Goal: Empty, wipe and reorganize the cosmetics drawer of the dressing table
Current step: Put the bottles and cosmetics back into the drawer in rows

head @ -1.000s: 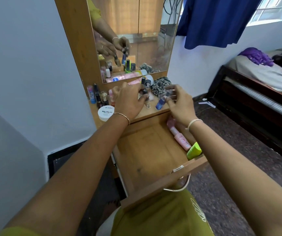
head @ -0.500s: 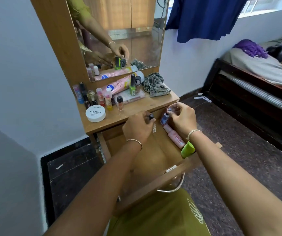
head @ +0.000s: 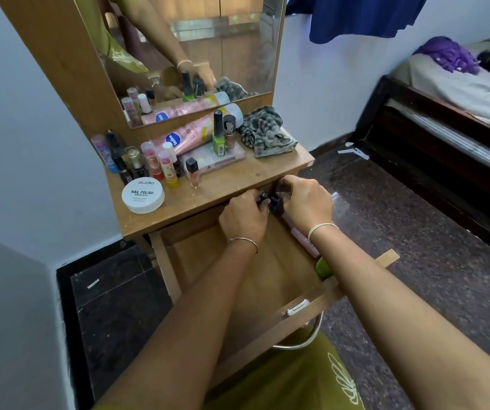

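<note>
Left hand [head: 245, 216]: fingers are curled round a small black-capped bottle, the left bottle [head: 263, 197]; a thin bangle is worn at the wrist.
Right hand [head: 306, 202]: fingers are curled round a second small black-capped bottle, the right bottle [head: 274, 202]; a pale bangle is worn at the wrist.
Bottles: only the caps are seen, almost touching between the two hands; the bodies are hidden by the fingers.
Drawer [head: 282, 276]: it is pulled out under the tabletop [head: 238, 184]; both hands are held over its back end, just below the tabletop edge.
Drawer contents: a pink tube [head: 300, 236] is laid along the right wall, partly hidden by the right wrist; a green item [head: 323, 267] is seen near the front right corner.
Tabletop items: a white jar [head: 143, 195] marked NAIL POLISH is set at the front left; a row of lipsticks [head: 152, 158] and small bottles is stood behind it; a pink lotion bottle [head: 190, 134] is laid on its side under the mirror [head: 196, 48]; a green polish bottle [head: 218, 137] is stood upright on a flat clear case [head: 223, 159]; a striped cloth [head: 267, 131] is bunched at the back right.
Surroundings: a bed [head: 456, 93] is seen at the right.
</note>
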{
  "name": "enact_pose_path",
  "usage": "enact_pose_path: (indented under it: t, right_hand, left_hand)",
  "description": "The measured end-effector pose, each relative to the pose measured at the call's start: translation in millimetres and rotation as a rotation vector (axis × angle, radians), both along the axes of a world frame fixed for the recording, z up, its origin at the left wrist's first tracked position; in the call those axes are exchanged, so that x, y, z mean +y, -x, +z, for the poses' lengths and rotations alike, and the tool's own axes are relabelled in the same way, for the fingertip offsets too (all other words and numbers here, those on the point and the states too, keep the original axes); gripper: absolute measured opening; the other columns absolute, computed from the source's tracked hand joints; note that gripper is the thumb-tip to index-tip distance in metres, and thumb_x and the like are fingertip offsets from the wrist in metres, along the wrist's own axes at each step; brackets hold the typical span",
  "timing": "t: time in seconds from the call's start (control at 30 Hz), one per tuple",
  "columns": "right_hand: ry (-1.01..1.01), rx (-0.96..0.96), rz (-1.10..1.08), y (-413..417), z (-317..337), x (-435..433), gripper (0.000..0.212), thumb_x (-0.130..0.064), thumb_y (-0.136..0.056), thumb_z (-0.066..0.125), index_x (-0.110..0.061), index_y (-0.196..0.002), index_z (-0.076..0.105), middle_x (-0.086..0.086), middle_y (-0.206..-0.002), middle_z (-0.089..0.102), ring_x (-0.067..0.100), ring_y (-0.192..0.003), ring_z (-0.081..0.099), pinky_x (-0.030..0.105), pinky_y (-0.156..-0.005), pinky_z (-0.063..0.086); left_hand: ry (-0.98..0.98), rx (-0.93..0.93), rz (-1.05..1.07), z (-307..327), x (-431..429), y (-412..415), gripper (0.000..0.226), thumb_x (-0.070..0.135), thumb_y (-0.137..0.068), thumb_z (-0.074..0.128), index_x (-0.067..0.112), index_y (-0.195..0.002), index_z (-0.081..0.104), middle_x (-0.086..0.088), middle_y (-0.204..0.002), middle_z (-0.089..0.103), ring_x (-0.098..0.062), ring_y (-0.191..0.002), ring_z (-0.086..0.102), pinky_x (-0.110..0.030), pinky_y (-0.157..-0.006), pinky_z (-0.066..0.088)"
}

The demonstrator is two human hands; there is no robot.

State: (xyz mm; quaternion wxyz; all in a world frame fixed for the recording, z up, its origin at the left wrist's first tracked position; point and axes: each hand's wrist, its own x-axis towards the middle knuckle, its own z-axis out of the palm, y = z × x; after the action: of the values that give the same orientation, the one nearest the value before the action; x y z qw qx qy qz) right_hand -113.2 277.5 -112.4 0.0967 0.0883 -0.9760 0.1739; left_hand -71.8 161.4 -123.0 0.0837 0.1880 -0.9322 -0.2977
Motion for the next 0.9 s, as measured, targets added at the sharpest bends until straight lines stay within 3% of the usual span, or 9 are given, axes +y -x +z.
enact_pose_path:
  t: [0.17,0.27,0.6,0.77,0.9]
  right_hand:
    - [-0.103,0.075,0.08,0.4,-6.9,-5.5,0.017,-0.022,-0.089,0.052,-0.021,-0.099,0.066,0.001,-0.096,0.066,0.032,-0.087,0.065,0.035,-0.062,0.049]
    - [-0.131,0.092,0.078,-0.2,-11.3,-6.0,0.018,-0.024,-0.091,0.052,-0.019,-0.098,0.067,0.003,-0.098,0.058,0.034,-0.079,0.063,0.034,-0.056,0.041]
    - [-0.046,0.074,0.055,-7.3,-7.0,-1.0,0.019,-0.028,-0.087,0.058,-0.023,-0.104,0.067,0.0,-0.099,0.057,0.03,-0.082,0.063,0.038,-0.064,0.052]
    - [0.085,0.225,0.018,-25.0,7.2,-2.8,0.012,-0.032,-0.084,0.061,-0.02,-0.084,0.063,-0.002,-0.087,0.06,0.025,-0.073,0.062,0.035,-0.056,0.05]
    - [0.193,0.349,0.047,-39.4,25.3,-21.1,0.012,-0.03,-0.086,0.06,-0.019,-0.088,0.063,-0.003,-0.089,0.063,0.024,-0.072,0.063,0.029,-0.053,0.045]
  left_hand:
    - [-0.001,-0.003,0.0,-6.9,1.0,2.5,0.026,0.043,-0.09,0.058,0.031,-0.112,0.066,-0.005,-0.103,0.071,-0.029,-0.098,0.066,-0.035,-0.074,0.051]
    - [0.002,-0.005,0.0,-8.6,0.8,3.9,0.025,0.044,-0.09,0.058,0.031,-0.11,0.066,-0.005,-0.101,0.071,-0.03,-0.096,0.066,-0.034,-0.073,0.051]
    - [0.029,-0.02,-0.002,-4.1,0.4,-3.7,0.025,0.039,-0.09,0.056,0.031,-0.113,0.064,-0.005,-0.105,0.071,-0.03,-0.099,0.065,-0.035,-0.077,0.051]
    - [-0.009,0.127,-0.001,10.5,-2.5,-26.9,0.021,0.043,-0.086,0.058,0.032,-0.102,0.067,0.004,-0.095,0.073,-0.022,-0.093,0.067,-0.031,-0.072,0.051]
    - [-0.043,0.32,0.017,30.6,-19.9,-46.9,0.019,0.043,-0.085,0.058,0.026,-0.084,0.066,0.005,-0.077,0.069,-0.019,-0.075,0.065,-0.029,-0.06,0.051]
